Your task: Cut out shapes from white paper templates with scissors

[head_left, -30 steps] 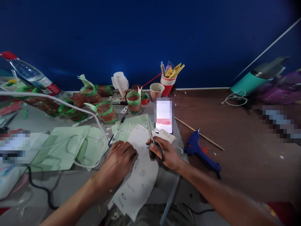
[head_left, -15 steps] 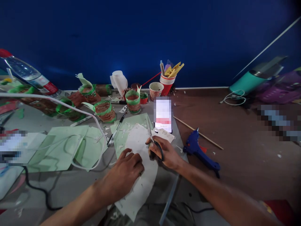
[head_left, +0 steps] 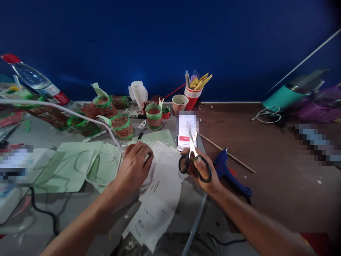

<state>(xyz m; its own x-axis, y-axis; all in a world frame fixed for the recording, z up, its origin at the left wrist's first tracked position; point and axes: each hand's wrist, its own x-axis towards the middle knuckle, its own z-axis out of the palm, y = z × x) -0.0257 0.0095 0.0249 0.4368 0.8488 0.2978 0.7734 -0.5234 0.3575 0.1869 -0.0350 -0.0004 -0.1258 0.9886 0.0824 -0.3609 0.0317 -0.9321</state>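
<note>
Scissors (head_left: 192, 148) sit in the right hand (head_left: 209, 160), which is closed about the black handles, with the thumb through one loop. In the head view, their long axis runs away from the body, blades outward and slightly parted, the tips lying across the phone (head_left: 184, 144) as seen from above. White paper (head_left: 167, 185), with small outlines drawn on it, lies left of this grip and reaches nearer the body; its length slants from beside the phone down toward the person's lap. The blades therefore point past the sheet rather than into it. The left hand (head_left: 137, 161) is over the paper's left margin, fingers curled, near the pen (head_left: 141, 134), whose lower part it hides; whether it grasps anything I cannot tell. The glue gun (head_left: 230, 174) is just right of the scissors grip, and the wooden stick (head_left: 229, 153) slants beyond the gun.

Compared with half a second ago, the scissors have swung right and turned so both loops show, instead of standing edge-on over the paper. The left hand has gone farther out and left, uncovering the drawn outlines.
</note>
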